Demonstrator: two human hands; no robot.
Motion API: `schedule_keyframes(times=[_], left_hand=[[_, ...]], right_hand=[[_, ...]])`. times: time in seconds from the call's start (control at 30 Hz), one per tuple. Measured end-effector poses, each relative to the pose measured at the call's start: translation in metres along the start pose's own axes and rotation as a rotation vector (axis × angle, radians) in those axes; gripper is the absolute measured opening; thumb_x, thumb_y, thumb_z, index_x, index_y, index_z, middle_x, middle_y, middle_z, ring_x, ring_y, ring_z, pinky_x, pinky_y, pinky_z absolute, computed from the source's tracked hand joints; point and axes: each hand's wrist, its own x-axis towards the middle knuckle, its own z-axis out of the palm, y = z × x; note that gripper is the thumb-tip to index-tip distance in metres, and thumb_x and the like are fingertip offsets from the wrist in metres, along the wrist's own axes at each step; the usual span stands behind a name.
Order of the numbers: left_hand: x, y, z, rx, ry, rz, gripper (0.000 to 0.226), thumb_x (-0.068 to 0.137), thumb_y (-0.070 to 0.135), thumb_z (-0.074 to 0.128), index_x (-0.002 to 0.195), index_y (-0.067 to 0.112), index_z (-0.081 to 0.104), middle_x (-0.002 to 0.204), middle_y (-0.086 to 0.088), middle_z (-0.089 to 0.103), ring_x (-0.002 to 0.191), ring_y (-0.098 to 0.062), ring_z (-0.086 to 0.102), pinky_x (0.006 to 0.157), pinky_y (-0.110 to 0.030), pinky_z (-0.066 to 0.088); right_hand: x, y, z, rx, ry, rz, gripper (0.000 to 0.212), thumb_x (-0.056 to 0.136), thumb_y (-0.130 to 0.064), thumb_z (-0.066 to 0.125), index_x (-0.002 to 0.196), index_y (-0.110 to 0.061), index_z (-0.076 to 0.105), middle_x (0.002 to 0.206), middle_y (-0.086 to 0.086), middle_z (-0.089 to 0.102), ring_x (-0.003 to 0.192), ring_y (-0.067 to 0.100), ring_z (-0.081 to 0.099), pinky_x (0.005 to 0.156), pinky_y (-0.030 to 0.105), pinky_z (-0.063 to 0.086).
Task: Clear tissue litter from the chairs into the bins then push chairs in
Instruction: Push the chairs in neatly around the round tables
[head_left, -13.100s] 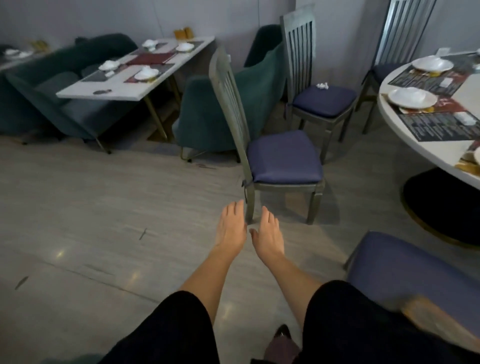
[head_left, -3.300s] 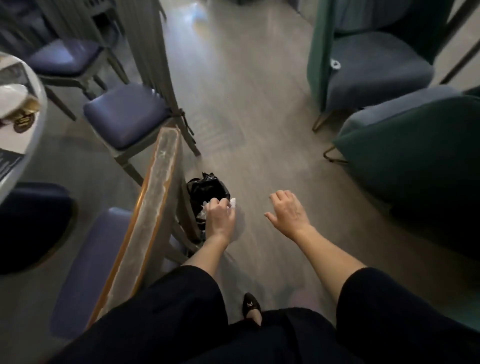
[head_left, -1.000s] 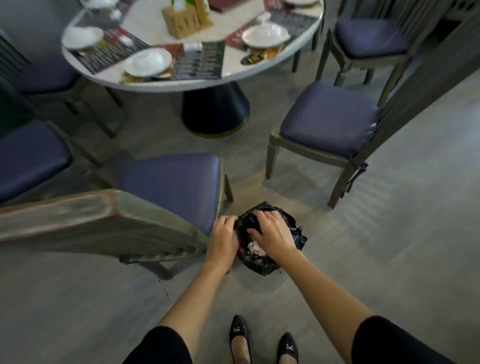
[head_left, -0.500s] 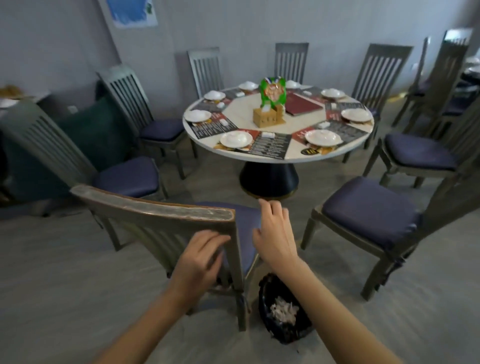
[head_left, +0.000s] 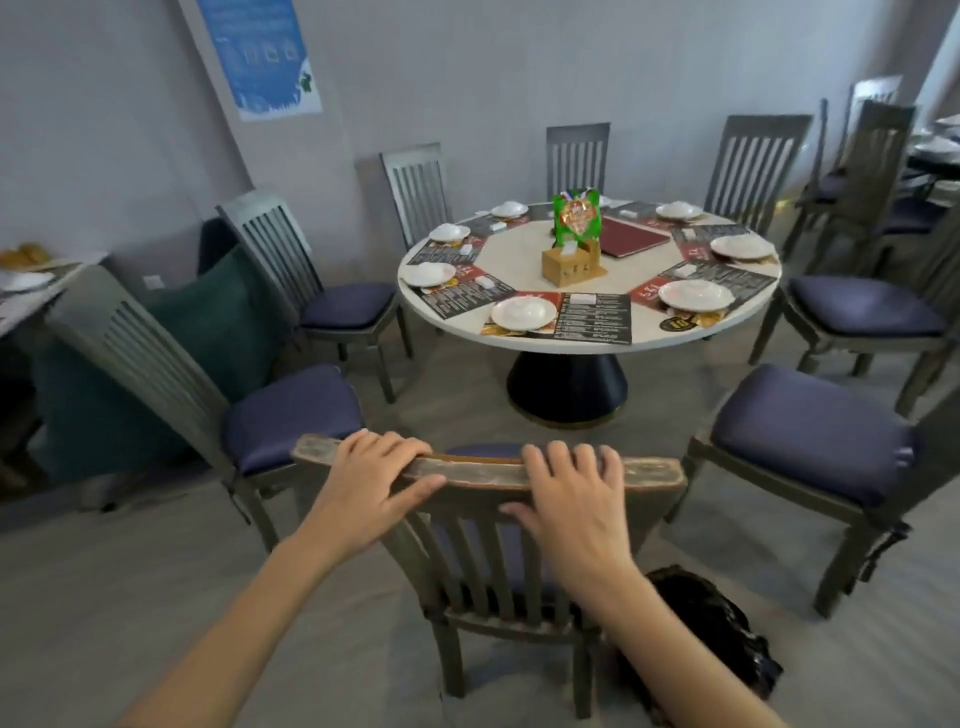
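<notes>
Left hand (head_left: 371, 480) and right hand (head_left: 571, 501) both curl their fingers over the top rail of the chair (head_left: 483, 472), gripping it. The chair stands apart from the near edge of the round surface (head_left: 519, 257). A black-lined bin (head_left: 719, 631) sits on the floor beside the chair's right rear leg.

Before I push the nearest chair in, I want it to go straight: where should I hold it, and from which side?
Grip the top rail of the nearest chair from behind, left hand and right hand spread toward its ends. The rail is wide and level, and the seat faces the round table, so an even push should run straight.
</notes>
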Motion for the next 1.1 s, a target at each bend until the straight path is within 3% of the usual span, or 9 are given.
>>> schedule_keyframes(times=[0.13, 0.27, 0.57, 0.7, 1.1], left_hand=[[0.003, 0.002, 0.008, 0.13, 0.044, 0.059, 0.062, 0.078, 0.084, 0.028, 0.109, 0.037, 0.053, 0.096, 0.018, 0.052, 0.091, -0.01, 0.047, 0.093, -0.032, 0.03], [0.007, 0.003, 0.015, 0.125, 0.142, 0.013, 0.062, 0.074, 0.088, 0.028, 0.093, 0.035, 0.055, 0.082, 0.015, 0.051, 0.081, -0.013, 0.05, 0.088, -0.037, 0.036], [0.009, -0.005, 0.023, 0.048, 0.204, 0.048, 0.057, 0.078, 0.082, 0.029, 0.093, 0.034, 0.055, 0.086, 0.015, 0.052, 0.088, -0.014, 0.053, 0.098, -0.046, 0.03], [0.022, -0.02, 0.023, 0.036, 0.182, 0.043, 0.058, 0.076, 0.084, 0.028, 0.093, 0.035, 0.055, 0.085, 0.016, 0.051, 0.09, -0.013, 0.052, 0.1, -0.046, 0.023], [0.089, -0.04, 0.023, 0.043, 0.025, 0.021, 0.061, 0.074, 0.082, 0.031, 0.104, 0.034, 0.053, 0.104, 0.01, 0.057, 0.109, -0.017, 0.048, 0.104, -0.049, 0.021]], right_hand=[[-0.002, 0.01, 0.001, -0.012, 0.086, 0.011, 0.055, 0.072, -0.059, 0.068, 0.115, -0.024, 0.058, 0.1, -0.004, 0.059, 0.094, 0.025, 0.054, 0.094, 0.044, 0.035], [0.0, -0.001, 0.0, 0.02, 0.094, 0.11, 0.058, 0.066, -0.063, 0.07, 0.112, -0.03, 0.058, 0.1, -0.009, 0.058, 0.097, 0.02, 0.051, 0.1, 0.041, 0.03], [0.001, -0.001, 0.006, -0.015, 0.145, 0.135, 0.051, 0.065, -0.068, 0.065, 0.1, -0.032, 0.054, 0.091, -0.013, 0.052, 0.092, 0.017, 0.046, 0.098, 0.038, 0.028], [0.014, -0.006, 0.014, -0.025, 0.162, 0.128, 0.052, 0.066, -0.069, 0.065, 0.099, -0.031, 0.052, 0.091, -0.012, 0.053, 0.092, 0.017, 0.046, 0.097, 0.038, 0.029], [0.078, 0.008, 0.032, -0.012, 0.123, 0.145, 0.051, 0.07, -0.065, 0.067, 0.103, -0.029, 0.05, 0.096, -0.007, 0.054, 0.096, 0.021, 0.047, 0.097, 0.042, 0.029]])
